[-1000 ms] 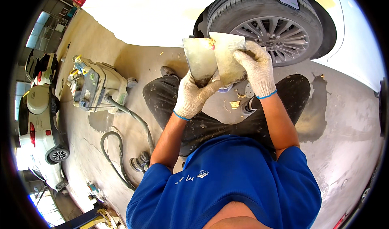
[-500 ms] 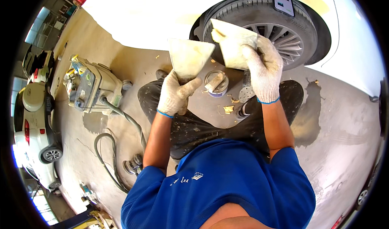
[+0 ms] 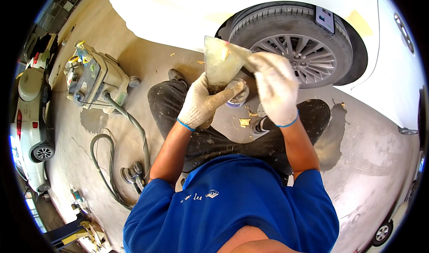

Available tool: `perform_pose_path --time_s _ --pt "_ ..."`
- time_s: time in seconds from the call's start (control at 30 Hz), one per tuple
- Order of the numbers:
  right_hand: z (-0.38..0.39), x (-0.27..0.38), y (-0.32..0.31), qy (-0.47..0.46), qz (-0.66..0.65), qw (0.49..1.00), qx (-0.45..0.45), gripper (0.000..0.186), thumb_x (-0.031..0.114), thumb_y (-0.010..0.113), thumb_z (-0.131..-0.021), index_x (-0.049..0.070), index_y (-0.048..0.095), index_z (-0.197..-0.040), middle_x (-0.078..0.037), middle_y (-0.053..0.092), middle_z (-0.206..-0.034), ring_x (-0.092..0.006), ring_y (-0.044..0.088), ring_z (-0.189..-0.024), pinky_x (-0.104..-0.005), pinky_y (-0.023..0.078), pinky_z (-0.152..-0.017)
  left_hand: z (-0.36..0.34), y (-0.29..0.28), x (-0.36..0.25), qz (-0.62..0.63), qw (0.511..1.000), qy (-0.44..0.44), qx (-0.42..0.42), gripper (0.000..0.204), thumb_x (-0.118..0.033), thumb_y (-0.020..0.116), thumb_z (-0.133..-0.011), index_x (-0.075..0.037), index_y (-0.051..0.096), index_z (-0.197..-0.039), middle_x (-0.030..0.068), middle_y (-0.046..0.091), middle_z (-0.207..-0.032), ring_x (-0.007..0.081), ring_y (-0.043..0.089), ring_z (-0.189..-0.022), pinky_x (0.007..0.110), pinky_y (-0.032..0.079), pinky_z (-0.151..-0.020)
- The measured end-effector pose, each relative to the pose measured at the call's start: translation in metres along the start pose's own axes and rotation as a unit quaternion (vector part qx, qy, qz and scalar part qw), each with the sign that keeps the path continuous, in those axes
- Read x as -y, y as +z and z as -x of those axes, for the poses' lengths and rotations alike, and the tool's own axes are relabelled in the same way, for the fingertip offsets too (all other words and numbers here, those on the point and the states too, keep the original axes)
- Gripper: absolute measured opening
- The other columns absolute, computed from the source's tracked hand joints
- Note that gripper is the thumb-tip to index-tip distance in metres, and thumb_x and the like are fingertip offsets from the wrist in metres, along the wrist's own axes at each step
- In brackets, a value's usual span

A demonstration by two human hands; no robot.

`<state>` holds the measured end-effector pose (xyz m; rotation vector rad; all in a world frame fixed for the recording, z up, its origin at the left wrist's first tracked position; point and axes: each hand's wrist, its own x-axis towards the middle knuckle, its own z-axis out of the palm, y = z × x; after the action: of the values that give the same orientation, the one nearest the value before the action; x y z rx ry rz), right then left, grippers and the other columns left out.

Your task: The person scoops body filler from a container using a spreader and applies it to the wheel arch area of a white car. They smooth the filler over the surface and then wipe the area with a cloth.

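In a gloved grip, my left hand (image 3: 203, 100) has the narrow end of a pale, fan-shaped filler spreader (image 3: 216, 67), its wide edge pointing away from me. A yellowish dab of filler sits near that spreader's right side. My right hand (image 3: 278, 89), also gloved and blurred by motion, holds a second spreader (image 3: 244, 54). That one is tilted nearly edge-on and meets or overlaps the first, with much of it hidden by the glove. Just beyond my left fingers a round tin (image 3: 237, 103) stands on the floor, partly covered by my hand.
Ahead is a white car body (image 3: 170, 11) with a wheel (image 3: 308, 56); a phone (image 3: 325, 19) rests on its tyre. A beige dust extractor (image 3: 100, 78) stands left, its hose (image 3: 134, 123) near a sander (image 3: 134, 174). Yellowish scraps (image 3: 244, 122) lie between my legs.
My right hand has come left and turned its spreader from face-on to nearly edge-on against the left one. My left hand has shifted slightly right. The view has moved a little.
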<state>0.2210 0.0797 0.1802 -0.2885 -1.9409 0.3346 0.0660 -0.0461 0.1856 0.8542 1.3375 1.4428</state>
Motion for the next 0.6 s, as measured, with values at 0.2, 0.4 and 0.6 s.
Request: perform_pose_path --time_s 0.2,0.4,0.6 --pt "0.013 -0.001 0.005 0.033 -0.034 0.998 0.041 0.037 -0.005 0.072 -0.082 0.003 0.072 -0.118 -0.013 0.069 -0.109 -0.0312 0.066 -0.098 -0.0415 0.056 -0.088 0.0 0.004 0.002 -0.084 0.996 0.002 -0.023 0.044 -0.003 0.075 -0.086 0.001 0.062 -0.128 0.0002 0.07 -0.104 0.0057 0.061 -0.088 0.024 0.051 -0.077" --pt "0.013 0.007 0.013 0.015 0.031 0.996 0.082 0.026 -0.001 0.071 -0.086 0.003 0.074 -0.112 -0.012 0.071 -0.107 -0.0287 0.068 -0.097 -0.0385 0.057 -0.086 -0.005 0.004 0.018 -0.088 0.996 0.017 -0.021 0.046 -0.002 0.073 -0.085 0.001 0.061 -0.13 -0.0001 0.069 -0.106 0.0063 0.06 -0.09 0.025 0.051 -0.079" --pt "-0.007 -0.011 -0.01 0.079 -0.083 0.993 0.033 0.021 0.001 0.068 -0.09 0.0 0.074 -0.111 -0.014 0.072 -0.11 -0.0284 0.069 -0.095 -0.0353 0.057 -0.085 -0.003 -0.001 0.014 -0.025 0.999 0.002 0.029 0.045 -0.002 0.074 -0.084 0.001 0.061 -0.127 0.0003 0.068 -0.1 0.0043 0.057 -0.08 0.023 0.049 -0.069"
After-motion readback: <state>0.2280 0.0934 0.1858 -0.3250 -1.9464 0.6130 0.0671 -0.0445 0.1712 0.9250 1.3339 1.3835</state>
